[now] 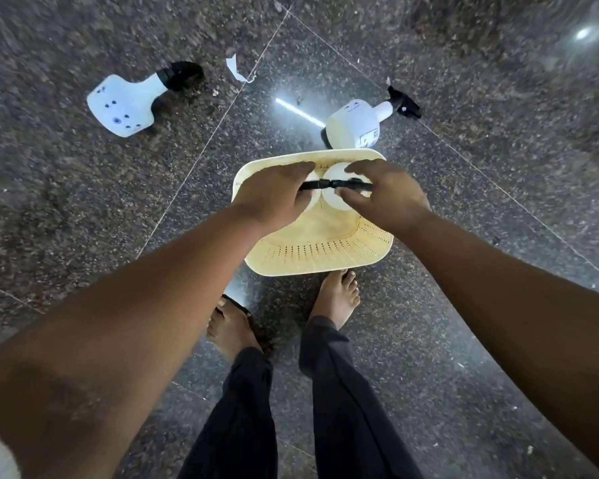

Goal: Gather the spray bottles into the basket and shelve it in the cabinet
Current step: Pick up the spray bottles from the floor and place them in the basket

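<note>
Under my hands: a cream plastic basket [320,252], rounded, walls pierced with small slots, sits on the floor.
Left hand [274,197]: I grip the black trigger head of a white bottle [312,202] standing in the basket.
Right hand [382,195]: I grip the black head of a second white bottle [334,188] beside it.
Beyond my right hand: a white spray bottle [357,127] lies tipped, just outside the rim.
Far beyond my left hand: a flat-sided white bottle [123,107] lies down.
Floor [481,167]: polished dark speckled granite tiles.
</note>
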{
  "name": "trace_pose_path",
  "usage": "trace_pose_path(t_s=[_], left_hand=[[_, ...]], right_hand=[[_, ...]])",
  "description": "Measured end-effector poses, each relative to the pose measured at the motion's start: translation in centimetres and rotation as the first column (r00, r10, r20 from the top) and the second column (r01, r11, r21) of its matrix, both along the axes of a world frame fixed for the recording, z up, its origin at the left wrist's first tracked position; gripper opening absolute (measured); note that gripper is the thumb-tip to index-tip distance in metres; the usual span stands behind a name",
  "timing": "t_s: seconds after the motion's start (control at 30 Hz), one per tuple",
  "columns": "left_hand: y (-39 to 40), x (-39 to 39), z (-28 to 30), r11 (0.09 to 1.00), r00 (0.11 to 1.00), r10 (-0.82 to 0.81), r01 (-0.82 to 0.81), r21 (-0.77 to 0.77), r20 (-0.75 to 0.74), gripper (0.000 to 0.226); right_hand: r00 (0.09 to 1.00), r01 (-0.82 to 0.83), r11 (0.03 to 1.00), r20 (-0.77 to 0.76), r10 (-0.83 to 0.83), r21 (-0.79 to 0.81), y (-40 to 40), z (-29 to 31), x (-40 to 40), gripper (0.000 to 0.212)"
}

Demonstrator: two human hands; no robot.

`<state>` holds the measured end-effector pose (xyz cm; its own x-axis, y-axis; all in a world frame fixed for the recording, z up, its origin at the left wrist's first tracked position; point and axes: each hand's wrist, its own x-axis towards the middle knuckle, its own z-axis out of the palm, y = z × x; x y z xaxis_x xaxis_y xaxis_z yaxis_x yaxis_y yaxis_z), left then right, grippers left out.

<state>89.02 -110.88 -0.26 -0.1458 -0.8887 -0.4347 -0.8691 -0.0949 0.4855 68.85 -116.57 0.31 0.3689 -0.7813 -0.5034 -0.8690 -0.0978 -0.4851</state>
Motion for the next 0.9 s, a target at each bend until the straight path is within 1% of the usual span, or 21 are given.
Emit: trace_pose_path(t_s=[0.07, 0.17, 0.23, 0.3, 0.4, 0.47, 0.53, 0.6, 0.73, 0.77, 0.83, 0.9], left_hand=[[-0.3, 1.9, 0.8, 0.997, 0.999, 0.020, -0.022, -0.075, -0.027, 0.056], [-1.0, 6.3, 1.2, 0.989, 0.992, 0.128, -0.129, -0.078, -0.018, 0.059], [-1.5, 9.5, 0.7, 0.982, 0.981, 0.182, -0.178, -0.067, 0.067, 0.057], [-1.9, 12.2, -0.2, 0.988, 0.969, 0.151, -0.145, -0.045, 0.196, 0.057], [-2.7, 15.1, -2.3, 0.997, 0.922, 0.034, -0.057, 0.048, 0.386, 0.066], [-3.1, 16.2, -3.9, 0.993, 0.880, -0.032, -0.024, 0.112, 0.474, 0.073], [-3.5, 17.2, -5.5, 0.990, 0.843, -0.068, -0.010, 0.141, 0.534, 0.079], [-4.2, 17.9, -6.8, 0.988, 0.811, -0.062, -0.031, 0.149, 0.582, 0.083], [-6.0, 18.6, -9.6, 0.987, 0.762, -0.039, -0.071, 0.143, 0.647, 0.084], [-6.3, 18.8, -10.3, 0.990, 0.748, -0.030, -0.067, 0.121, 0.663, 0.084], [-7.0, 19.0, -11.3, 0.992, 0.747, -0.001, -0.084, 0.096, 0.664, 0.085], [-7.4, 19.2, -12.2, 0.989, 0.735, 0.026, -0.119, 0.091, 0.678, 0.085]], right_hand=[[0.983, 0.161, 0.987, 0.085, -0.160, 0.000, -1.1, 0.7, -0.3, 0.039], [0.936, 0.330, 0.943, 0.141, -0.323, -0.035, -3.4, 0.8, -1.1, 0.028], [0.911, 0.400, 0.915, 0.128, -0.392, -0.052, -5.3, 0.2, -1.8, 0.025], [0.910, 0.415, 0.907, 0.058, -0.411, -0.068, -7.2, -0.8, -2.5, 0.028], [0.928, 0.346, 0.932, -0.106, -0.357, -0.103, -9.7, -2.8, -3.4, 0.033], [0.940, 0.241, 0.966, -0.225, -0.257, -0.096, -11.1, -4.2, -3.6, 0.037], [0.928, 0.124, 0.991, -0.346, -0.136, -0.056, -12.6, -5.7, -3.4, 0.044], [0.904, 0.024, 1.000, -0.427, -0.028, -0.016, -13.9, -7.2, -2.8, 0.052], [0.839, -0.139, 0.990, -0.534, 0.100, -0.033, -15.5, -10.4, -1.4, 0.055], [0.820, -0.173, 0.984, -0.557, 0.129, -0.027, -15.7, -11.0, -1.1, 0.056], [0.777, -0.235, 0.972, -0.604, 0.176, -0.019, -16.0, -12.3, -0.8, 0.056], [0.728, -0.301, 0.953, -0.652, 0.213, -0.025, -16.1, -13.4, -1.0, 0.051]])
